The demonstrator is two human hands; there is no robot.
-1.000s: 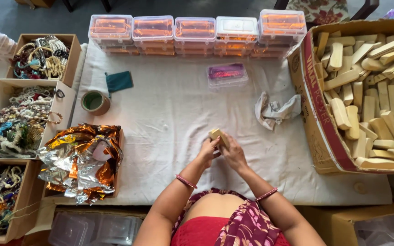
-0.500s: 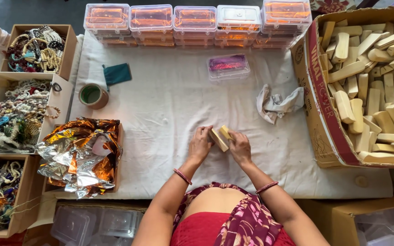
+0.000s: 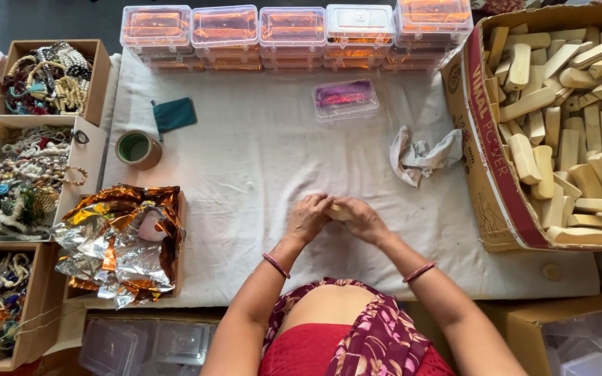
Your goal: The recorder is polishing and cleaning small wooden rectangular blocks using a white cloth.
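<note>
My left hand (image 3: 307, 218) and my right hand (image 3: 361, 218) meet low over the white cloth (image 3: 259, 167) near its front edge. Both are closed around pale wooden blocks (image 3: 338, 212), which are mostly hidden by my fingers; only a small pale part shows between the hands. The blocks rest on or just above the cloth. A red bangle sits on each wrist.
A large cardboard box (image 3: 485, 167) of several pale wooden blocks stands at the right. Clear lidded boxes (image 3: 294, 35) line the back, one purple-filled box (image 3: 346, 99) in front. A crumpled rag (image 3: 423, 154), tape roll (image 3: 136, 148), green pouch (image 3: 173, 113), foil sheets (image 3: 123, 240) and bead boxes (image 3: 26, 181) lie left.
The hands held one block upright, then parted two blocks side by side. Now they have lowered and closed together over the blocks, hiding most of them.
</note>
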